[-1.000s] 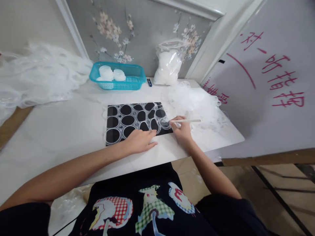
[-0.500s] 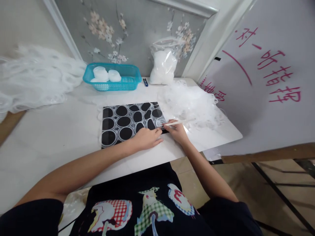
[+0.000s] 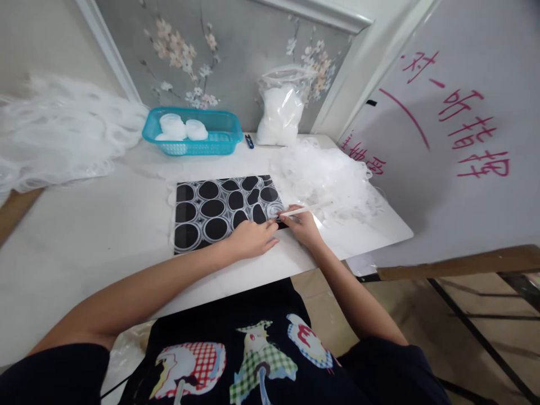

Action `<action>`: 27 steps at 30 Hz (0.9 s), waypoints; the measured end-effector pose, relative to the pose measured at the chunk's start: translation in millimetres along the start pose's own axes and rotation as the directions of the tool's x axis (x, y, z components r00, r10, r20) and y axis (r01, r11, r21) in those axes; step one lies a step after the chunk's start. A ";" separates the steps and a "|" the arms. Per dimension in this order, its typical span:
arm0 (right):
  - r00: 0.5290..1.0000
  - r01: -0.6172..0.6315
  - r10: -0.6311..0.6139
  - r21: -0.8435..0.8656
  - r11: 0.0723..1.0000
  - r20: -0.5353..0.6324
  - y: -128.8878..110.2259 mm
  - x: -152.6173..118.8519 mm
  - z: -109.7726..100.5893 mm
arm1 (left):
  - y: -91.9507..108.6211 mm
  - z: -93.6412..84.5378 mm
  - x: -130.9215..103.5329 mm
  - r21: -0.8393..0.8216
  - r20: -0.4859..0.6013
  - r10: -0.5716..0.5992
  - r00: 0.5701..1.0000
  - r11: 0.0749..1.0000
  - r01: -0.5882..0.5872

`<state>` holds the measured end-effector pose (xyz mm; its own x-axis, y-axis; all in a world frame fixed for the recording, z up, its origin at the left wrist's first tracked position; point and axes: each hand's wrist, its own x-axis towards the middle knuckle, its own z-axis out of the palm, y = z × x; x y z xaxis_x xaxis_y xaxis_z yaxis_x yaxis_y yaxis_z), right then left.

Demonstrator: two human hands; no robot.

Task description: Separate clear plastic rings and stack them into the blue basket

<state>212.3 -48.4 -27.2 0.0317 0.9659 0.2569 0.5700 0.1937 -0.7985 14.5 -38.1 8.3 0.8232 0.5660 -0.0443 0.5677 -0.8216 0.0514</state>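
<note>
My right hand [image 3: 302, 225] is closed around a slim white pen-like tool [image 3: 295, 211], its dark tip pointing left and down at the lower right corner of a black sheet [image 3: 213, 208]. White-grey rings and ovals are printed across that sheet. At the tip lies a small translucent white ring-shaped piece [image 3: 275, 210]. My left hand [image 3: 253, 237] lies over the sheet's near edge, fingers stretched towards the tip and thumb apart. What its fingertips press on is too small to tell.
A fluffy heap of white translucent pieces [image 3: 324, 174] lies right of the sheet, a larger heap [image 3: 63, 135] at far left. Behind are a blue basket [image 3: 219, 147] with white rolls, small dark snips [image 3: 249, 141] and a stuffed clear bag [image 3: 280, 112]. A whiteboard [image 3: 455, 208] stands at right.
Both hands stay almost in place at the sheet's corner. The pen-like tool's back end has tilted very slightly; the view has shifted a little.
</note>
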 end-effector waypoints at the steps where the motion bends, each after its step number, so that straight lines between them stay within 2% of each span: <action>1: 1.000 0.002 -0.002 -0.004 1.000 0.000 0.4 0.4 0.1 | 0.1 0.0 0.0 -0.003 -0.003 0.000 1.000 1.000 0.000; 7: 1.000 0.017 -0.018 -0.065 0.998 -0.003 -0.6 0.6 -0.4 | -0.1 0.9 0.2 -0.034 0.006 -0.006 1.000 0.999 0.007; 10: 0.995 0.093 -0.097 -0.219 0.971 -0.007 -4.6 -7.7 4.3 | -0.7 1.2 0.8 -0.072 0.008 -0.015 1.000 0.997 0.015; 13: 0.971 0.218 -0.239 -0.451 0.866 0.010 -7.5 -15.1 12.0 | -0.8 -0.3 0.8 -0.152 0.030 -0.039 0.999 0.987 0.043; 16: 0.939 0.300 -0.339 -0.602 0.740 0.051 -6.0 0.4 6.9 | -0.8 -3.8 -1.0 -0.184 0.052 -0.049 0.997 0.981 0.058; 18: 0.942 0.188 -0.325 -0.670 0.718 -0.084 -3.6 29.2 -12.5 | -1.4 -6.9 -2.8 -0.180 0.066 -0.041 0.997 0.982 0.052; 19: 0.930 0.060 -0.289 -0.684 0.727 -0.226 -2.5 47.4 -27.0 | -1.9 -8.5 -4.0 -0.185 0.077 -0.036 0.996 0.982 0.050; 20: 0.885 -0.098 -0.240 -0.664 0.741 -0.398 -1.7 66.5 -43.9 | -2.6 -10.1 -5.3 -0.194 0.093 -0.031 0.995 0.980 0.049; 22: 0.772 -0.305 -0.174 -0.596 0.743 -0.612 -0.7 101.0 -79.4 | -4.1 -12.9 -9.4 -0.217 0.128 -0.022 0.991 0.975 0.050; 24: 0.754 -0.417 -0.077 -0.567 0.710 -0.652 0.3 123.6 -108.8 | -6.1 -15.1 -16.6 -0.214 0.142 -0.005 0.990 0.976 0.036; 27: 0.789 -0.472 0.025 -0.578 0.666 -0.614 2.1 129.4 -128.0 | -13.9 -17.6 -34.4 -0.171 0.096 0.020 0.995 0.985 -0.003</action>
<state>322.6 55.1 74.0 0.5438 0.6610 0.5170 0.8392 -0.4262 -0.3378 -21.6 -45.0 26.7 0.8297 0.5407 -0.1385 0.5581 -0.7997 0.2214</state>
